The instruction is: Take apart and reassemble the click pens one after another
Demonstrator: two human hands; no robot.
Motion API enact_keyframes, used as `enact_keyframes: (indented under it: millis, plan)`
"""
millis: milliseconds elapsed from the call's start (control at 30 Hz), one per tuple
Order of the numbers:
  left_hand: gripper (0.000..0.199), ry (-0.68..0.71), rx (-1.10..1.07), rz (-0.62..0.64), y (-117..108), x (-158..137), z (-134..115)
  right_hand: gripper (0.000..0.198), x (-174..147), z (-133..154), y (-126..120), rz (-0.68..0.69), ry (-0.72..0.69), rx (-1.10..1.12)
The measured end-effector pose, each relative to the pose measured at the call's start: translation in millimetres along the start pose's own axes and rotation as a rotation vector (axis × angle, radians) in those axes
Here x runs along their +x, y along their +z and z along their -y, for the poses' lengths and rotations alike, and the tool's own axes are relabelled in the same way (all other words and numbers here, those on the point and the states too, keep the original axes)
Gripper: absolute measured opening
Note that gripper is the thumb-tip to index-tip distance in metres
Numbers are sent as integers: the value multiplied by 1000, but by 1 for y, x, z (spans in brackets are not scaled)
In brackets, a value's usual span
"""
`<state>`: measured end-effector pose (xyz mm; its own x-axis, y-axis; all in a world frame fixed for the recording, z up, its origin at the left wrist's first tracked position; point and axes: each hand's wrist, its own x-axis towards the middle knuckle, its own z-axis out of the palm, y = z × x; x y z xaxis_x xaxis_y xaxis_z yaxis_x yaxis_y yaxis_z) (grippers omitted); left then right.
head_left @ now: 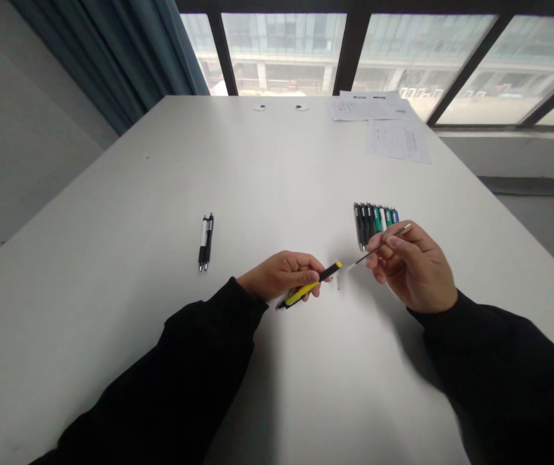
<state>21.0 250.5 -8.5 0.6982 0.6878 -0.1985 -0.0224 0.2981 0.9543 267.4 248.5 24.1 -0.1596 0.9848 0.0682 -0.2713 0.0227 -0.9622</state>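
Observation:
Near the middle of the table, my left hand (pixel 287 276) is closed around a yellow and black pen barrel (pixel 303 292), which slants up to the right. To its right, my right hand (pixel 415 268) pinches a thin dark pen refill (pixel 378 248) between thumb and fingers. The refill's lower tip points toward the barrel's upper end, with a small gap between them. A small clear piece (pixel 338 282) appears just below that gap; what it is exactly I cannot tell. Behind my right hand lies a row of several pens (pixel 365 223) in black, green, white and blue, partly covered by the fingers.
On the white table (pixel 277 174), two black and white pens (pixel 206 242) lie side by side at the left. Paper sheets (pixel 369 106) rest at the far right edge. Two small oval pieces (pixel 260 108) with dark spots lie along the back, near the window.

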Motion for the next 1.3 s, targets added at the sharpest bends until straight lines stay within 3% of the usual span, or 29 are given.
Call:
enact_keyframes:
  millis: [233, 433, 533, 1133, 1300]
  plan:
    - [44, -29, -4, 24, 1, 1, 0, 19, 0, -1, -1, 18, 32, -34]
    - [48, -24, 48, 6, 1, 1, -3, 15, -6, -5, 2, 222, 46, -227]
    - [49, -17, 61, 8, 1, 1, -4, 22, -8, -8, 3, 295, 105, -229]
    - [37, -42, 105, 25, 1, 3, 0, 24, -12, -10, 6, 287, 152, -349]
    - [41, -27, 73, 13, 1, 3, -1, 29, -11, -16, 3, 254, 63, -389]
